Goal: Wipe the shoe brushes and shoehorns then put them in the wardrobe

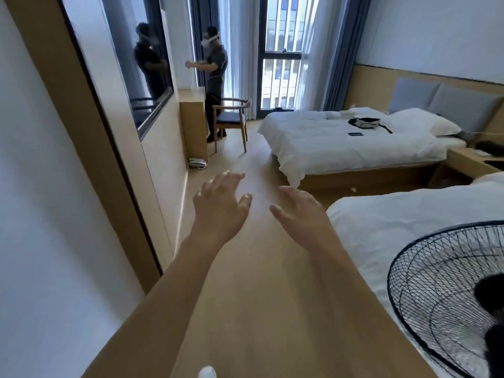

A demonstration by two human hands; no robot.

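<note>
Nearest the camera, 2 bare forearms reach forward over the light wooden floor [261,268]. The left hand [221,203] is held out palm down with its fingers spread and relaxed, holding nothing. The right hand [297,211] sits just beside it, also palm down, fingers straight and loose, holding nothing. Neither hand touches anything. No shoe brush, shoehorn or wardrobe shows in this view, so where they are cannot be told.

At the lower right stands a black wire-caged fan [447,301], partly cut by the frame edge, in front of the near bed [409,222] with its white cover. Along the left runs a white wall and a wooden-framed dark glass panel [128,85] that carries reflections.

Further on, a white telephone [197,163] lies on the floor at the foot of a wooden surface [192,115] set against the left wall. A wooden chair [231,120] with a dark seat stands just beside it. A second person [215,77] in dark clothes, wearing a white headset, stands between the surface and the chair, with an arm raised toward the wall.

Across the aisle, the far bed [341,143] carries a white pillow [425,122], a black-and-white headset [365,122] and a small dark phone [356,134]. A wooden nightstand [471,159] sits between the 2 beds. At the back, a tall window [281,53] is flanked by sheer and blue curtains.
</note>
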